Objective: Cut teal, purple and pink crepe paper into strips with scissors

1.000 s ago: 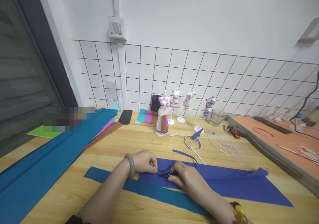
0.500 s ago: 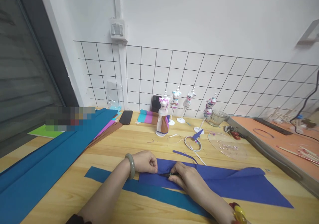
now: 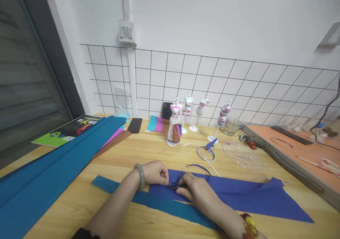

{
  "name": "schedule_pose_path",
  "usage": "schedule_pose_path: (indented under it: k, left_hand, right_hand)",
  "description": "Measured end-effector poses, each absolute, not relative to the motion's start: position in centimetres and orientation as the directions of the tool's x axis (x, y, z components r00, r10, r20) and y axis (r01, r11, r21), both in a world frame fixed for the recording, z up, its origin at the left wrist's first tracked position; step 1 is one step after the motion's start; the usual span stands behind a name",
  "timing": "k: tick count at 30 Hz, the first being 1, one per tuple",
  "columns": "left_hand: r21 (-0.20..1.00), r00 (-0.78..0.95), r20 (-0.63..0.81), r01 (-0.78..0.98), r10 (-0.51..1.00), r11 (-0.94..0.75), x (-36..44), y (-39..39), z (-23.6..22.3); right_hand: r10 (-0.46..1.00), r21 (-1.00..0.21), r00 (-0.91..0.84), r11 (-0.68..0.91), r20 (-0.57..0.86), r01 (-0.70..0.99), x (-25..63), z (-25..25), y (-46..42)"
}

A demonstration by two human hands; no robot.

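A sheet of blue-violet fabric (image 3: 249, 196) lies on the wooden table (image 3: 148, 154), partly over a teal strip (image 3: 164, 205). My left hand (image 3: 156, 172), with a green bangle on the wrist, is closed and pinches the fabric's left end. My right hand (image 3: 195, 188) is closed round small dark scissors (image 3: 174, 187), whose blades point left into the fabric next to my left fingers. A thin cut strip of the same fabric (image 3: 198, 167) curls just beyond my right hand.
A wide teal fabric roll (image 3: 53, 168) runs along the left, with a green magazine (image 3: 66, 131) beside it. At the back stand several small dress-form mannequins (image 3: 175, 124), two phones (image 3: 134, 125), a glass jar (image 3: 231, 125), a tape ring (image 3: 205, 153) and a clear plate (image 3: 243, 154). An orange board (image 3: 300, 150) lies right.
The scissors and my right hand have edged slightly left along the fabric. The fabric's right corner has shifted a little. My left hand keeps its pinch.
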State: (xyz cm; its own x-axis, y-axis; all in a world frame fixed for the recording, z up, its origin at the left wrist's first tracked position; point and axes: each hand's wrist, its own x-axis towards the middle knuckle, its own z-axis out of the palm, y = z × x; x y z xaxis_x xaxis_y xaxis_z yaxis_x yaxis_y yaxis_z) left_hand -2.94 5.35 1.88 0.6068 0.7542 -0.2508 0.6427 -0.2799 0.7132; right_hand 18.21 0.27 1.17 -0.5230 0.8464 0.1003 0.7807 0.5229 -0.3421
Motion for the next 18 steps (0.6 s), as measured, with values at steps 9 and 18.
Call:
schedule_pose_path:
  k: [9, 18]
  left_hand:
    - [0.692, 0.588, -0.256, 0.665, 0.768, -0.279, -2.94, 5.22, 2.24]
    - [0.702, 0.6, -0.27, 0.658, 0.753, -0.273, -3.08, 5.53, 1.57]
  right_hand:
    - [0.842, -0.363, -0.527, 0.529, 0.115, 0.767, 18.16, 0.88, 0.26]
    - [0.85, -0.392, -0.513, 0.515, 0.121, 0.762, 18.11, 0.72, 0.26]
